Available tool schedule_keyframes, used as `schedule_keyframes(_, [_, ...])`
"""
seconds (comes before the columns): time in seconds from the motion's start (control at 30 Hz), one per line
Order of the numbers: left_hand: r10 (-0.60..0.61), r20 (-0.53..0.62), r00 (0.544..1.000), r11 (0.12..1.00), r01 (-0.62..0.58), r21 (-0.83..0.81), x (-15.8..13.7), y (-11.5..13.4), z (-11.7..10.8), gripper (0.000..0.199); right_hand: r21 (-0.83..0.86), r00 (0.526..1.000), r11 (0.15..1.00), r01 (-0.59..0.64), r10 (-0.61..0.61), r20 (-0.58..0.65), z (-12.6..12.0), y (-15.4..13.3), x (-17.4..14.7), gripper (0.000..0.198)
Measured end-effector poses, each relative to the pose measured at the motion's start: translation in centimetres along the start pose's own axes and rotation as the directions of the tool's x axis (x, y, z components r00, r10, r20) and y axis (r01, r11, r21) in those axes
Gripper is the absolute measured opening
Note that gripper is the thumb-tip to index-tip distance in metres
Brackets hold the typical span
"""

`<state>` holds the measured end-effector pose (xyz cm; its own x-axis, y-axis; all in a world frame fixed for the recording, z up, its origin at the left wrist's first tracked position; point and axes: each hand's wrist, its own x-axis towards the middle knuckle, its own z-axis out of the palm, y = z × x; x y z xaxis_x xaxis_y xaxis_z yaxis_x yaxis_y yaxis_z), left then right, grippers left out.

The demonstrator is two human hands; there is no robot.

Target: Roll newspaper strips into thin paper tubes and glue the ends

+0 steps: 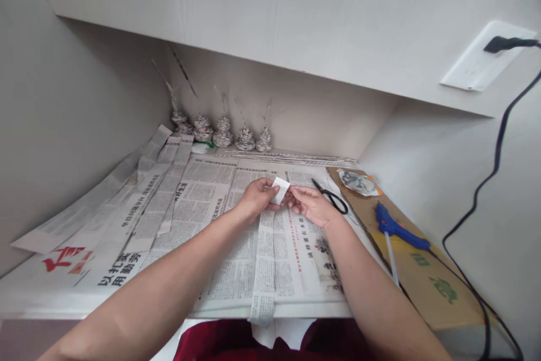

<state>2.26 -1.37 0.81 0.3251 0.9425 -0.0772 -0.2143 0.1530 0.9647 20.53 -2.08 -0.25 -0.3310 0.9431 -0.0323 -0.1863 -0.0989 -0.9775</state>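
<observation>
A strip of newspaper (265, 271) runs up from the table's front edge to my hands, and its pale upper end stands between them. My left hand (256, 199) pinches this end between thumb and fingers. At its right corner, my right hand (311, 204) has its fingertips closed together on the paper's edge; the exact grip is partly hidden. Beneath both hands lie printed newspaper sheets (228, 271). Just beyond my right hand rest black-handled scissors (336, 201).
Cut newspaper strips (146, 209) overlap at the left. Several woven paper gourd shapes (222, 131) stand along the back wall, behind thin paper rods (291, 158). A blue glue gun (397, 228) lies on cardboard (426, 293) at the right, its cord near a wall socket (486, 57).
</observation>
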Motion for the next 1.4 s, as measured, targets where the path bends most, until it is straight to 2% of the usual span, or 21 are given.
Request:
schedule_keyframes(0.3, [-0.026, 0.025, 0.999, 0.994, 0.024, 0.102, -0.3, -0.4, 0.5, 0.026, -0.135, 0.993, 0.99, 0.029, -0.045, -0.112, 0.5, 0.2, 0.5, 0.034])
schedule_keyframes(0.57, [0.018, 0.053, 0.998, 0.998, -0.022, 0.064, -0.1, -0.6, 0.1, 0.03, -0.026, 0.998, 0.998, 0.054, -0.055, -0.044, 0.1, 0.0, 0.3, 0.038])
schedule_keyframes(0.8, [-0.007, 0.062, 0.998, 0.999, 0.004, 0.049, -0.2, -0.6, 0.2, 0.028, -0.109, 0.998, 0.992, 0.061, -0.064, -0.017, 0.6, 0.2, 0.2, 0.032])
schedule_keyframes(1.1, [-0.026, 0.026, 0.999, 0.999, 0.025, 0.035, -0.3, -0.3, 0.2, 0.03, -0.124, 0.996, 0.99, 0.062, -0.07, -0.056, 1.2, -0.2, 0.1, 0.03])
schedule_keyframes(1.2, [-0.113, 0.117, 0.987, 0.993, 0.118, -0.032, 0.0, -0.1, -0.2, 0.036, -0.088, 0.991, 0.993, 0.082, -0.09, -0.101, 1.1, -0.2, 0.3, 0.026])
schedule_keyframes(1.3, [-0.247, 0.277, 0.929, 0.961, 0.271, -0.054, 0.0, 0.3, -0.7, 0.046, -0.024, 0.984, 0.992, 0.12, -0.122, -0.126, 0.9, -0.2, 0.3, 0.022])
schedule_keyframes(1.4, [-0.247, 0.42, 0.873, 0.963, 0.269, 0.006, -0.4, 0.5, -0.7, 0.042, 0.039, 0.987, 0.991, 0.129, -0.124, -0.102, 0.8, -0.3, 0.1, 0.021])
